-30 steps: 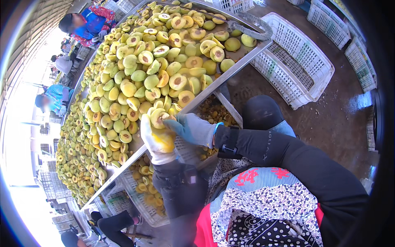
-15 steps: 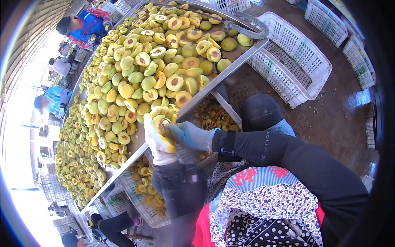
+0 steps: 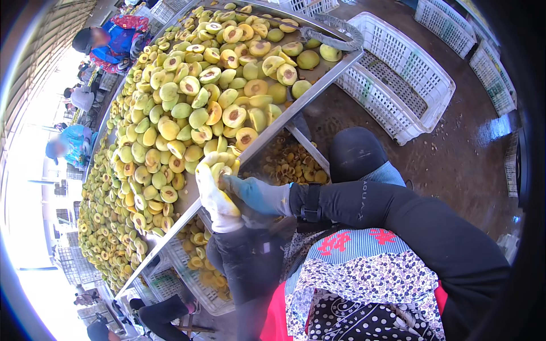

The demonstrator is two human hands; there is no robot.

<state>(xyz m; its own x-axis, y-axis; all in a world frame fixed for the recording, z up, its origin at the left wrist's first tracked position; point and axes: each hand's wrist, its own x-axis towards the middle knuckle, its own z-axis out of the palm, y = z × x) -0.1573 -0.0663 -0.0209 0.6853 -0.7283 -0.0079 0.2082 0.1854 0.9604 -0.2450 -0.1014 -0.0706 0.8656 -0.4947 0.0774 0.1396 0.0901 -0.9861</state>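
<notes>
My left hand [image 3: 215, 199], in a white glove with yellow stains, is closed around a halved apricot [image 3: 220, 170] at the near edge of a metal sorting table [image 3: 181, 218]. My right hand [image 3: 259, 194], in a blue and grey glove, is closed, its fingertips pressed against the cut side of that half. Whether a small tool sits in the right fingers is hidden. A large heap of green-yellow apricot halves [image 3: 170, 128], several with brown pits showing, covers the tabletop just beyond both hands.
Under the table, a white crate [image 3: 213, 304] holds apricot pieces, and more scraps [image 3: 293, 162] lie further right. A big white plastic crate [image 3: 398, 74] stands on the wet floor at right. Along the far side sit co-workers [image 3: 116, 42]. A grey padded hose-like bar [image 3: 335, 40] lies at the table's corner.
My right hand has shifted slightly, its fingers pressing on the half in my left hand. Both hands stay together at the table edge; the whole view has shifted a little.
</notes>
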